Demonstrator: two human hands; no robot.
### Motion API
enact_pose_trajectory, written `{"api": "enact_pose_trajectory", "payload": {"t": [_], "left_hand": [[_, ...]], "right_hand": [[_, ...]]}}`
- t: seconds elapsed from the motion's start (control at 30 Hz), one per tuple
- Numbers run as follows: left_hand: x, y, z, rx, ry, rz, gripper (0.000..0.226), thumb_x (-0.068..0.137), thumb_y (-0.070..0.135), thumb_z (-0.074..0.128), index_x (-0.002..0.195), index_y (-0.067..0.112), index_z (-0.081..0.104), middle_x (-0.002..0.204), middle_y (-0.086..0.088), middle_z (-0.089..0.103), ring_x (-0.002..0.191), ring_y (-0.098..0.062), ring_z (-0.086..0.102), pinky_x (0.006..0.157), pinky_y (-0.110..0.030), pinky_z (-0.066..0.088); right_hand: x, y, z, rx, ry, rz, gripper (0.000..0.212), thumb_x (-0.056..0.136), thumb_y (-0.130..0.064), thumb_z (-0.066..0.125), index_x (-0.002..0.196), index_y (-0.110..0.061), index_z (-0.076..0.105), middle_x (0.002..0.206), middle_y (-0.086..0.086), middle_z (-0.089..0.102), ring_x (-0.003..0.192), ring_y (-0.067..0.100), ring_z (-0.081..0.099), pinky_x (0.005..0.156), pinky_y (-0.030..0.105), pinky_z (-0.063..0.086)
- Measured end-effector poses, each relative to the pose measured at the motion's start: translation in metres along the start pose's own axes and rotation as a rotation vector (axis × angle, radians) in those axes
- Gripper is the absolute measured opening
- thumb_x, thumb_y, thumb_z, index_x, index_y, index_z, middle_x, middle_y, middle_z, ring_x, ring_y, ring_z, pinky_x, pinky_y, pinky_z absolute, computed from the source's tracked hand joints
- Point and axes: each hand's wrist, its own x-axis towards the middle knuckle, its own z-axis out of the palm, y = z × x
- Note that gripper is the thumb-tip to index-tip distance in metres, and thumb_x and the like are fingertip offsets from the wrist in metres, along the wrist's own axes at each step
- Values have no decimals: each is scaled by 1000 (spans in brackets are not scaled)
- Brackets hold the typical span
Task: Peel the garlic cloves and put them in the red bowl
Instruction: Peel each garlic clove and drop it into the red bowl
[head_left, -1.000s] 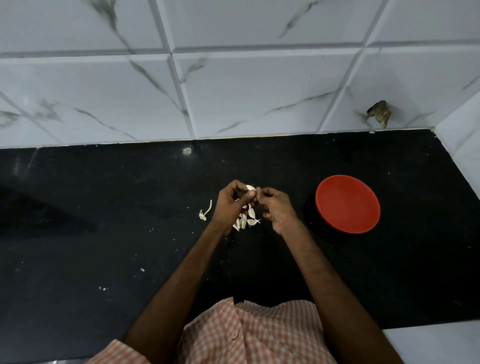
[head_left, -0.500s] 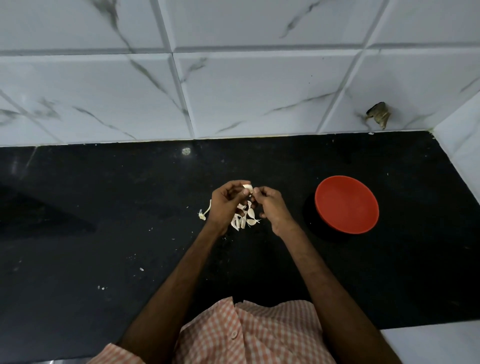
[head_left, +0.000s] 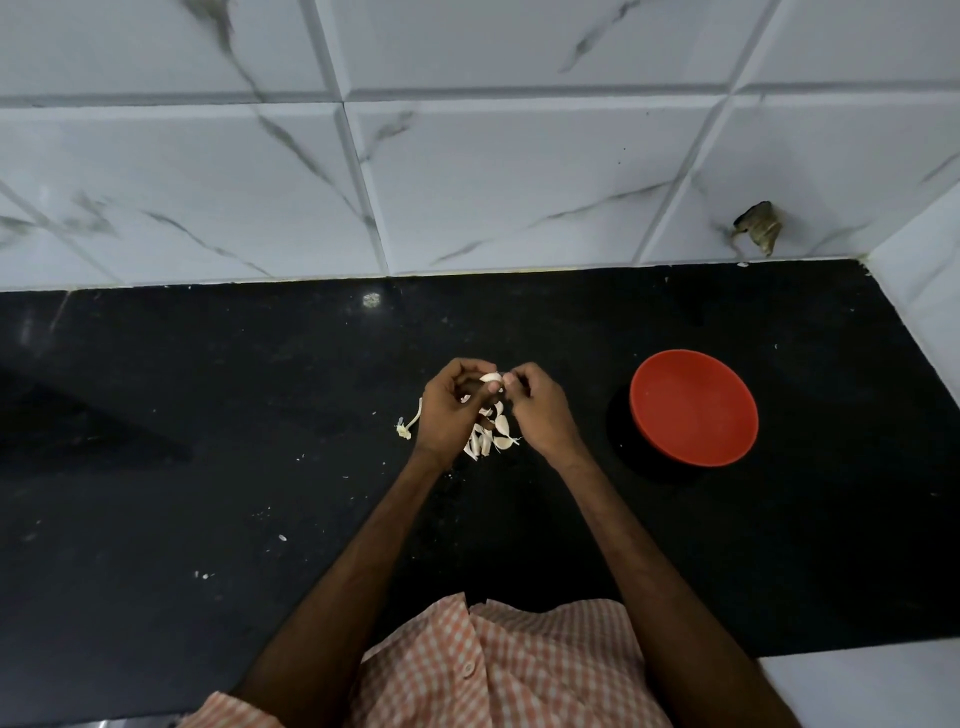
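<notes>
**Peeling goes on; bowl not yet fed**

The black counter (head_left: 208, 467) fills most of the view, with the tiled wall (head_left: 467, 182) behind the red bowl (head_left: 693, 410). The bowl sits upright on the counter and its inside looks bare, with no clove in it. A checked shirt (head_left: 509, 670) shows at the near edge, well to the bowl's left.

Both hands meet to the left of the bowl, near it but apart from it. The left hand (head_left: 447, 410), the farther of the two from the bowl, has its fingers curled round a garlic clove (head_left: 491, 378) held above the counter. The right hand (head_left: 540, 410), on the bowl's side, has its thumb and forefinger closed together on the end of that clove, apparently pinching the skin.

Below the hands, also left of the bowl, a small pile of cloves (head_left: 491, 436) lies on the counter. Farther left still lies a bare garlic stem (head_left: 410, 423).

Over the past second very little has shifted: the hands have stayed at the same spot, working the same clove, and the bowl has gained nothing. By my reading the peeling of this clove is unfinished, and with the pile waiting the task is at an early stage.
</notes>
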Motion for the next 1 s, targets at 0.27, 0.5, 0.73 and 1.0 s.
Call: {"api": "enact_pose_trajectory", "payload": {"t": [0.27,0.5,0.73,1.0], "left_hand": [[2,0,-3,151,38,50,35,85,3,76,113,16,60,89,2,74,88,-14,73,78,-32,58],[6,2,-7,311,-19,129,37,86,0,75,111,20,58,82,13,72,76,1,68,70,-15,50],[9,-5,-11,374,-90,173,19,89,6,72,101,21,73,93,8,74,86,-15,70,78,-46,57],[6,-6,-10,229,-77,92,14,86,20,79,99,21,74,93,4,75,85,-25,70,79,-55,57]], "right_hand": [[3,3,2,115,-52,36,21,106,-26,49,105,-11,63,86,-3,63,76,7,56,77,32,48],[3,4,2,143,-60,43,21,107,-26,48,106,-11,63,87,-4,63,76,3,56,76,29,46],[0,-1,-2,300,-116,80,19,108,-23,46,96,-17,61,75,-12,61,63,0,49,59,17,41],[-1,-2,-7,339,-117,93,19,108,-23,47,101,-12,62,73,-8,60,52,-4,52,49,12,39]]}}
